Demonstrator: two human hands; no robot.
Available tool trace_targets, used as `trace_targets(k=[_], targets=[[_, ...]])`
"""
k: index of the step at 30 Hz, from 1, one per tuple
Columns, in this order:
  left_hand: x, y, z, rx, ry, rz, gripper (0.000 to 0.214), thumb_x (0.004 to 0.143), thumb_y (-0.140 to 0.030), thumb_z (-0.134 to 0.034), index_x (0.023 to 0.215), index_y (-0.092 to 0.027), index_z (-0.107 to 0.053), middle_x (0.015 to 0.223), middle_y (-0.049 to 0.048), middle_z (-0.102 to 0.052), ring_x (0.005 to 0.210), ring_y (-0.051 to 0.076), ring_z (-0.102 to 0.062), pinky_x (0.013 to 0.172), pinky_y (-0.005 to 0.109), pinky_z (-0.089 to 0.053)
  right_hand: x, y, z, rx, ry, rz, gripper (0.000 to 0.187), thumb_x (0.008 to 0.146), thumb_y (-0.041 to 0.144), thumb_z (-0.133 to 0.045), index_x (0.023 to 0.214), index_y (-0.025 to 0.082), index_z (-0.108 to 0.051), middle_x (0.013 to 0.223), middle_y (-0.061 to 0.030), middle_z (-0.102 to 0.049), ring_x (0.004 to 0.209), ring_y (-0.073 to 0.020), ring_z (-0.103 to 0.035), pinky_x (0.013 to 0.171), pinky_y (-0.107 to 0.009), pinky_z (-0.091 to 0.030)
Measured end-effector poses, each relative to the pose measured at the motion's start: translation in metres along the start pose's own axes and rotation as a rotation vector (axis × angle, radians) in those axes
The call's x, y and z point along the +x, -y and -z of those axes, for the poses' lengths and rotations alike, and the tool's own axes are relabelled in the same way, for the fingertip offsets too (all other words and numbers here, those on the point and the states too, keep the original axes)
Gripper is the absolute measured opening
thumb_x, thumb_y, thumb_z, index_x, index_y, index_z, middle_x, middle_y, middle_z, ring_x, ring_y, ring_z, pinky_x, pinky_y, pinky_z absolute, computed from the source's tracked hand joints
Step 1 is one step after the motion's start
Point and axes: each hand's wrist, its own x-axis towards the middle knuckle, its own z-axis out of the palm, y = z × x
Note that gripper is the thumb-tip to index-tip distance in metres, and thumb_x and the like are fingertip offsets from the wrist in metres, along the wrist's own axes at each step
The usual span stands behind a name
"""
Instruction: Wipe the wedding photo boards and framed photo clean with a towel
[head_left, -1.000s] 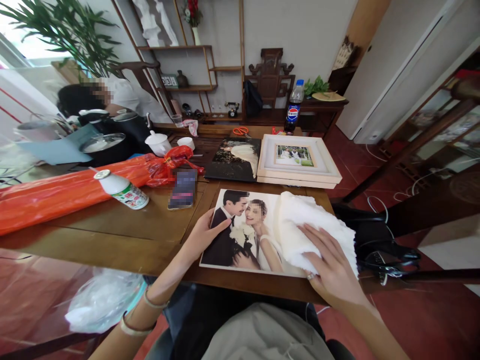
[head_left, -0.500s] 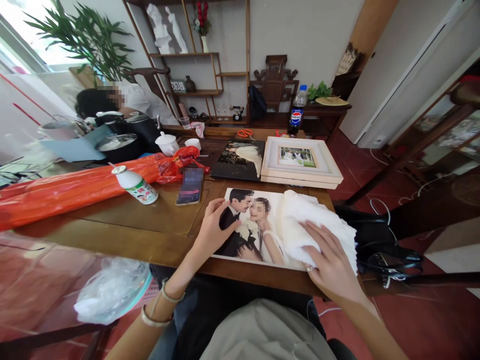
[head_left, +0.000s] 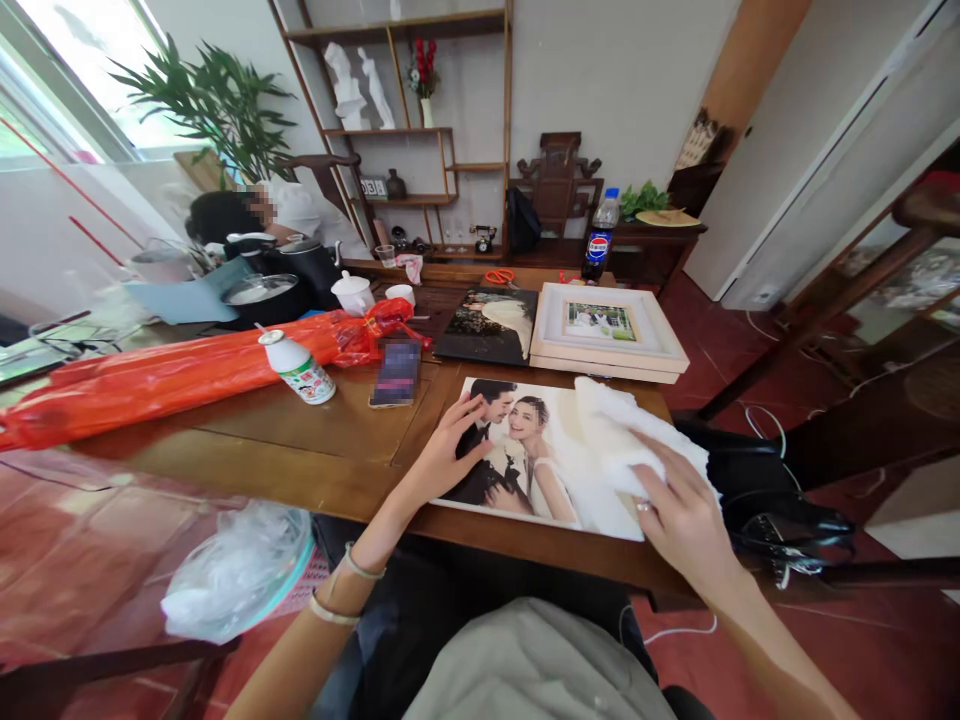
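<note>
A wedding photo print (head_left: 551,480) of a couple lies flat near the table's front edge. My left hand (head_left: 451,452) rests over its left side, fingers spread, thumb pointing toward the middle. On the right part of the print lies a crumpled white cloth (head_left: 611,425). My right hand (head_left: 679,500), a ring on one finger, presses and grips this cloth, its fingertips partly sunk in the folds. Under the cloth, the print's right side is hidden.
Behind the print sit a framed photo (head_left: 656,350) and a dark photo panel (head_left: 480,335). A phone (head_left: 395,372), a white bottle (head_left: 304,372) and a red plastic-wrapped bundle (head_left: 172,375) lie leftward. A cola bottle (head_left: 600,235) stands behind; a person (head_left: 300,215) is at far left.
My right hand has slid rightward with the cloth's lower part, uncovering more of the print's lower edge. My left hand stays at the print's left side. The camera view has shifted slightly.
</note>
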Motion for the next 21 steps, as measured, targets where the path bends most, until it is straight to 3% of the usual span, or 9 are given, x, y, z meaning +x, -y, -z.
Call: trace_targets(k=[2, 4, 10, 13, 16, 21], targets=[[0.0, 0.003, 0.0, 0.019, 0.009, -0.01, 0.049, 0.089, -0.035, -0.057, 0.134, -0.017, -0.053, 0.147, 0.0147, -0.045, 0.144, 0.028, -0.028, 0.117, 0.049, -0.026, 0.009, -0.009, -0.001, -0.009, -0.086, -0.002, 0.029, 0.078, 0.001, -0.049, 0.1, 0.017, -0.059, 0.137, -0.0195, -0.052, 0.128, -0.0336, -0.049, 0.098, -0.053, -0.049], [0.0, 0.004, 0.0, 0.03, 0.011, -0.019, 0.048, 0.09, -0.035, -0.057, 0.134, -0.016, -0.053, 0.147, 0.0147, -0.045, 0.144, 0.028, -0.029, 0.117, 0.049, -0.027, 0.021, -0.015, -0.004, 0.003, -0.062, 0.022, 0.025, 0.078, 0.002, -0.053, 0.097, 0.017, -0.06, 0.138, -0.0191, -0.051, 0.13, -0.034, -0.046, 0.103, -0.054, -0.044], [-0.001, -0.001, 0.001, 0.041, 0.005, -0.014, 0.046, 0.09, -0.034, -0.058, 0.133, -0.018, -0.055, 0.146, 0.0129, -0.047, 0.143, 0.027, -0.031, 0.117, 0.049, -0.028, 0.046, -0.018, -0.03, 0.091, 0.27, -0.006, 0.026, 0.078, 0.008, -0.056, 0.103, 0.014, -0.064, 0.149, -0.0209, -0.038, 0.142, -0.0361, -0.028, 0.111, -0.06, -0.031], [-0.001, -0.002, 0.001, 0.055, -0.002, -0.007, 0.045, 0.09, -0.035, -0.058, 0.132, -0.018, -0.056, 0.146, 0.0124, -0.047, 0.143, 0.027, -0.032, 0.116, 0.048, -0.03, 0.046, -0.019, -0.036, 0.109, 0.362, -0.017, 0.033, 0.074, 0.002, -0.051, 0.102, 0.014, -0.065, 0.148, -0.0173, -0.043, 0.142, -0.0348, -0.028, 0.113, -0.062, -0.026], [-0.001, -0.002, 0.0, 0.066, -0.008, -0.008, 0.046, 0.09, -0.035, -0.058, 0.133, -0.019, -0.055, 0.146, 0.0122, -0.047, 0.142, 0.028, -0.032, 0.116, 0.049, -0.03, 0.04, -0.007, -0.027, 0.111, 0.37, -0.012, 0.04, 0.067, -0.002, -0.048, 0.1, 0.011, -0.067, 0.142, -0.0198, -0.05, 0.138, -0.0356, -0.036, 0.111, -0.06, -0.03], [-0.002, 0.0, 0.0, 0.08, 0.007, -0.021, 0.05, 0.09, -0.039, -0.058, 0.136, -0.018, -0.052, 0.147, 0.0137, -0.045, 0.143, 0.028, -0.031, 0.116, 0.049, -0.029, 0.02, 0.05, 0.01, 0.179, 0.434, 0.024, 0.037, 0.061, 0.003, -0.055, 0.092, 0.015, -0.071, 0.143, -0.018, -0.049, 0.136, -0.0371, -0.039, 0.11, -0.056, -0.034]])
